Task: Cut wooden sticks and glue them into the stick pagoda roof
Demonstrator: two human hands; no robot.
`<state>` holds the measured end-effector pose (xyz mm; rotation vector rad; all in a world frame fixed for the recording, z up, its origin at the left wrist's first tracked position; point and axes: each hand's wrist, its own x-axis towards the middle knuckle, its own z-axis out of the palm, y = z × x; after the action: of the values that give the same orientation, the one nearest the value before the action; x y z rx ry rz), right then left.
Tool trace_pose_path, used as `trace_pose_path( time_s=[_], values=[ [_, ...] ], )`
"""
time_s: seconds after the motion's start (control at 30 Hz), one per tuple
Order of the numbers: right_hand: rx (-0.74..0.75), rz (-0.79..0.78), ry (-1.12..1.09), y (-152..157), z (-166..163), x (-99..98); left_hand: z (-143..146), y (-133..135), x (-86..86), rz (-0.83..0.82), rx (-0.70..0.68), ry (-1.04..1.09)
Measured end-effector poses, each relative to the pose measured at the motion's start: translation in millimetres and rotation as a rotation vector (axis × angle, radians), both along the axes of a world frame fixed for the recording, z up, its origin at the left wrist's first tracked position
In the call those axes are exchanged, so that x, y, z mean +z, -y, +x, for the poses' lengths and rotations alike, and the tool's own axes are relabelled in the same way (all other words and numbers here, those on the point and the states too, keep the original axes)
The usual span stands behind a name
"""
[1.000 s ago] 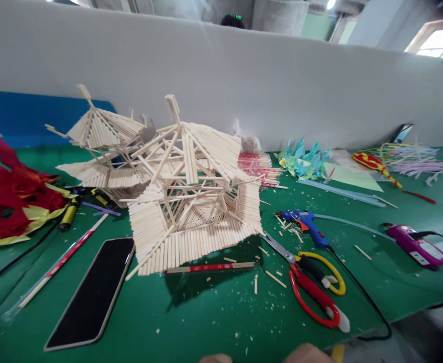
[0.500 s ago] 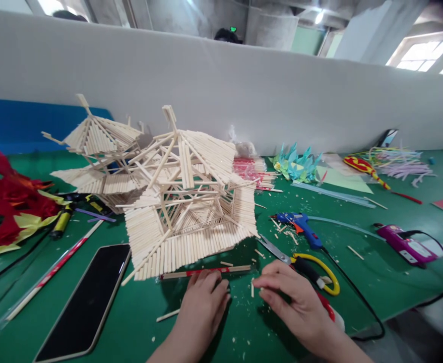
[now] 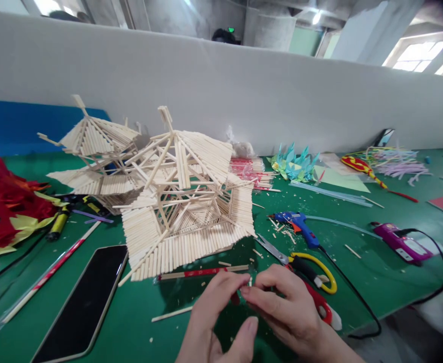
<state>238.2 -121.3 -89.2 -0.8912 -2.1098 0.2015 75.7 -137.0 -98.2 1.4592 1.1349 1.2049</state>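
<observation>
My left hand (image 3: 215, 315) and my right hand (image 3: 285, 307) meet fingertip to fingertip low in the view, just in front of the wooden stick pavilion model (image 3: 185, 201). Their fingers pinch together around something too small to make out. A red-wrapped chopstick (image 3: 202, 272) lies on the green table (image 3: 365, 282) right beyond the fingertips. A loose wooden stick (image 3: 172, 313) lies left of my left hand. Red and yellow scissors (image 3: 308, 275) lie partly under my right hand.
A black phone (image 3: 81, 302) lies at the left front, beside a long wrapped chopstick (image 3: 43, 280). A blue glue gun (image 3: 297, 224), a purple tool (image 3: 398, 242) with a black cable, red paper flames (image 3: 5, 206), teal origami (image 3: 293, 164) and paper strips (image 3: 395, 161) are spread about. A grey partition (image 3: 281, 101) backs the table.
Both hands came up from the lower edge onto the table. They lay apart on the surface half a second ago and now have lifted and met in a pinch.
</observation>
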Motion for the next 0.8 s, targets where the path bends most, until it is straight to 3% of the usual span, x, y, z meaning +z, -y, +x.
trace_pose_path(
  time_s=[0.07, 0.2, 0.33, 0.43, 0.6, 0.8],
  values=[
    [-0.021, -0.037, -0.026, 0.3, -3.9, 2.6, 2.4, -2.3, -0.3, -0.119, -0.004, 0.064],
    [-0.136, -0.287, -0.104, 1.0, -10.9, 2.1, 7.2, -15.1, 8.3, -0.397, -0.162, 0.224],
    [-0.151, -0.314, -0.138, 1.0, -13.7, -2.3, 10.4, -20.7, 19.5, -0.608, -0.207, 0.448],
    [-0.155, -0.390, -0.197, 0.9, -11.8, -2.9, 9.6, -19.2, 22.6, -0.613, -0.208, 0.481],
    [0.028, -0.287, -0.158, -0.8, -6.9, 0.5, 5.8, -22.7, 23.1, -0.568, -0.164, 0.390],
    [0.073, -0.786, -0.525, -5.0, -9.4, 7.0, -0.3, -35.2, 33.2, -0.226, -0.144, 0.016]
  ],
)
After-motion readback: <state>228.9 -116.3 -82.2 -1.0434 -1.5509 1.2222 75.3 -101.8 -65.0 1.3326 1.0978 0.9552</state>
